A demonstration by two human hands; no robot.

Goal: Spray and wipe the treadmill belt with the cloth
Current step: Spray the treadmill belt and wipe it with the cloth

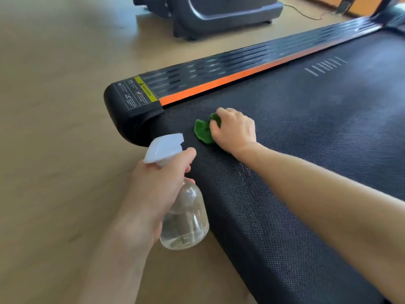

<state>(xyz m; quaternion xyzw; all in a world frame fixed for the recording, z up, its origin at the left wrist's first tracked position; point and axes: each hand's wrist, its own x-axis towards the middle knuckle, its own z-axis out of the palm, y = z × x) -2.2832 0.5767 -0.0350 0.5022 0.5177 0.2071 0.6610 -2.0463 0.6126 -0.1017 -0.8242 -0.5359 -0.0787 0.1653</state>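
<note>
The black textured treadmill belt (306,139) fills the right half of the view. A small green cloth (202,132) lies bunched on the belt near its rear left corner, and my right hand (233,129) grips it against the belt. My left hand (157,187) holds a clear spray bottle (186,220) by its neck, just off the belt's rear edge, above the floor. The bottle's white trigger head (163,148) points toward the belt. Clear liquid fills the lower part of the bottle.
A black side rail (241,60) with an orange stripe and a warning label (135,94) borders the belt's left side. Tan floor (54,128) lies to the left. Another dark machine base (219,16) and a cable (306,15) stand behind.
</note>
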